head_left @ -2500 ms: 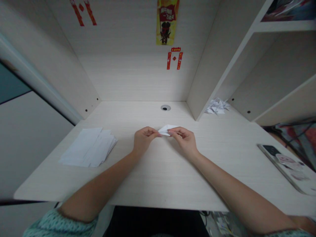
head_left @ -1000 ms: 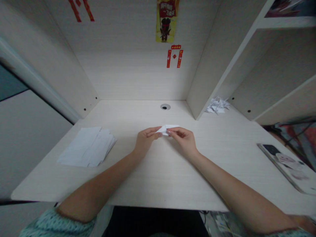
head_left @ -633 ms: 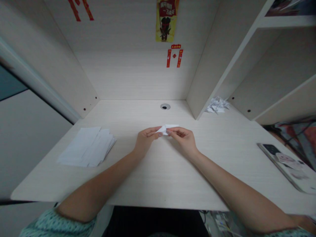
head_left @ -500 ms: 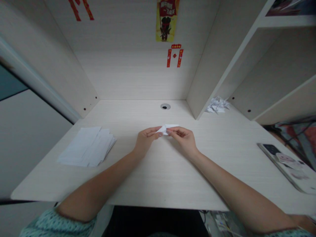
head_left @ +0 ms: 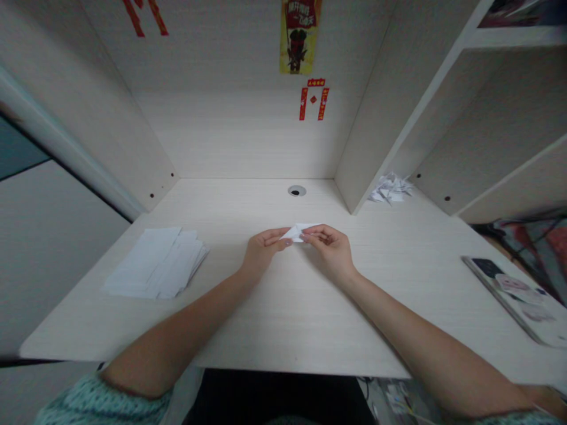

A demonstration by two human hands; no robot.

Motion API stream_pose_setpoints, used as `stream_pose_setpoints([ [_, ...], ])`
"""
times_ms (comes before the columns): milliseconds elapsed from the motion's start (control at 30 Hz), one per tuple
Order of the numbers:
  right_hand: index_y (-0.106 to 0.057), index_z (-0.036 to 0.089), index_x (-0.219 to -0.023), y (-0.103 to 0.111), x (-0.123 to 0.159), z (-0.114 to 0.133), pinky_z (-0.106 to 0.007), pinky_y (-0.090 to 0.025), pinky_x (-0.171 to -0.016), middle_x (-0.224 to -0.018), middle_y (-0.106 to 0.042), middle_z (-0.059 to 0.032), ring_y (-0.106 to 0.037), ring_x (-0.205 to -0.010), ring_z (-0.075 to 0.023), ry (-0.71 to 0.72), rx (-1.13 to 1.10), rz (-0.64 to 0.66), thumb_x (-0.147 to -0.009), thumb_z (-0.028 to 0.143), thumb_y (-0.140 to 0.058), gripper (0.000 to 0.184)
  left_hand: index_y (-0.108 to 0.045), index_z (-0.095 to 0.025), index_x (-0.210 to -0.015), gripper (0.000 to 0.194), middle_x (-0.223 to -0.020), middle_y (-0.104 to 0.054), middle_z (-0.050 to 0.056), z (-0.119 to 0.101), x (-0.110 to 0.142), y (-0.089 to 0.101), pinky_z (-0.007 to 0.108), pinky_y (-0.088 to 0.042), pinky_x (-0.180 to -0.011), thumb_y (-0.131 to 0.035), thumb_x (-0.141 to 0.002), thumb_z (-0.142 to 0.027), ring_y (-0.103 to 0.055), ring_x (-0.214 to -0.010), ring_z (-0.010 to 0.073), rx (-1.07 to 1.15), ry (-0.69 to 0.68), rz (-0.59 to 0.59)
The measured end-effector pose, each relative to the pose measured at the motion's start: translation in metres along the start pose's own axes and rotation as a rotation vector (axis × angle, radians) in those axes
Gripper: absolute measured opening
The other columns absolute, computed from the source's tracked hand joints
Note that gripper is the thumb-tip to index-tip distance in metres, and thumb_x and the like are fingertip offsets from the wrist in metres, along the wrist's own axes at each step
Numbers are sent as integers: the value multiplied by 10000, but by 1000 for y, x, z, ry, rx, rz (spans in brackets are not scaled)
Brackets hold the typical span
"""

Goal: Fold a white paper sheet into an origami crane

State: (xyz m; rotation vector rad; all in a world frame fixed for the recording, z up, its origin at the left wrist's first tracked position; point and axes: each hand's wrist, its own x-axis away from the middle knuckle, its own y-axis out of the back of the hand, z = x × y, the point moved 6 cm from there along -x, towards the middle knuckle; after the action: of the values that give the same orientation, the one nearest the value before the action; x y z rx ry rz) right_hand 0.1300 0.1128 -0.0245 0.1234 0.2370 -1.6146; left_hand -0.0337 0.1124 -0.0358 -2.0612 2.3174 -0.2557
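Observation:
A small folded piece of white paper (head_left: pixel 294 234) is held between both hands, near the middle of the pale desk (head_left: pixel 292 319). My left hand (head_left: pixel 262 251) pinches its left end, thumb in front and fingers behind. On the right side, my right hand (head_left: pixel 332 248) has thumb and fingertips closed on the paper, partly covering it. A pointed, triangular fold shows between the fingertips. Fingers hide both ends of the paper, so its full shape cannot be made out.
A stack of white paper sheets (head_left: pixel 157 264) lies on the desk's left. Behind the upright divider (head_left: pixel 381 118) sits a pile of folded white papers (head_left: pixel 390 189). A phone (head_left: pixel 516 300) rests at the right. A round cable hole (head_left: pixel 296 191) is near the back panel.
My left hand has shifted slightly right and brought its fingers behind the paper, where a triangular fold now shows. The fingertips of my right hand have moved a little to the right.

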Motion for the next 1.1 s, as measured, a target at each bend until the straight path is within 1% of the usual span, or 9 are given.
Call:
stream_pose_setpoints([
  [167, -689, 174, -751, 0, 0, -1, -252, -449, -603, -701, -683, -31, -592, -618, -137, -15, -8, -1, -658, 321, -749, 184, -691, -178, -1032, 458, -925, -723, 58, 4, -1, 0, 250, -440, -755, -775, -599, -303, -613, -767, 128, 20, 35, 11],
  [333, -687, 180, -781, -1, -2, -2, -258, -444, -615, -711, -681, -28, -590, -626, -136, -26, -27, 41, -663, 328, -747, 199, -673, -194, -1067, 486, -898, -724, 54, 5, 0, -1, 270, -452, -790, -776, -606, -313, -631, -803, 146, 0, 45, 18],
  [467, -688, 182, -805, -5, 1, 3, -265, -433, -621, -694, -662, -18, -565, -616, -131, 33, 59, 88, -693, 337, -724, 195, -681, -163, -1031, 450, -884, -724, 73, 2, 0, -2, 279, -467, -780, -767, -622, -329, -649, -808, 165, -15, 25, 20],
  [533, -687, 185, -831, -6, 2, 7, -265, -423, -625, -678, -641, -7, -541, -607, -124, 83, 115, 88, -701, 326, -720, 195, -693, -153, -992, 418, -881, -725, 76, 0, 1, -1, 276, -473, -768, -768, -620, -328, -653, -796, 168, -28, 6, 1],
  [600, -681, 189, -853, -7, 4, 8, -267, -423, -632, -677, -630, 0, -531, -605, -121, 106, 124, 77, -696, 321, -725, 211, -702, -153, -958, 393, -870, -728, 71, -4, 3, -1, 273, -478, -763, -773, -613, -327, -657, -782, 168, -56, -25, -20],
  [700, -671, 190, -834, -8, 4, 5, -263, -420, -611, -666, -624, 4, -526, -589, -117, 77, 72, 67, -681, 332, -737, 220, -709, -157, -932, 364, -853, -733, 61, -9, 5, -1, 269, -483, -763, -771, -616, -327, -661, -772, 168, -81, -61, -34],
  [833, -663, 187, -797, -9, 4, -1, -250, -401, -566, -621, -611, 13, -515, -556, -109, 21, -11, 58, -653, 335, -758, 228, -713, -151, -916, 356, -811, -734, 59, -11, 7, -2, 269, -490, -742, -768, -614, -332, -665, -745, 173, -98, -65, -50],
  [967, -647, 191, -772, -10, 4, -6, -253, -419, -578, -637, -634, 3, -555, -574, -119, -28, -92, 72, -633, 340, -774, 240, -716, -156, -911, 345, -815, -736, 58, -11, 6, -2, 263, -491, -732, -764, -619, -333, -667, -744, 174, -118, -70, -54],
  [1100, -636, 195, -744, -10, 4, -7, -262, -444, -594, -670, -664, -12, -593, -604, -137, -54, -126, 77, -616, 359, -782, 255, -716, -157, -905, 339, -831, -737, 58, -9, 5, -2, 257, -497, -730, -767, -617, -327, -669, -740, 167, -106, -54, -47],
])
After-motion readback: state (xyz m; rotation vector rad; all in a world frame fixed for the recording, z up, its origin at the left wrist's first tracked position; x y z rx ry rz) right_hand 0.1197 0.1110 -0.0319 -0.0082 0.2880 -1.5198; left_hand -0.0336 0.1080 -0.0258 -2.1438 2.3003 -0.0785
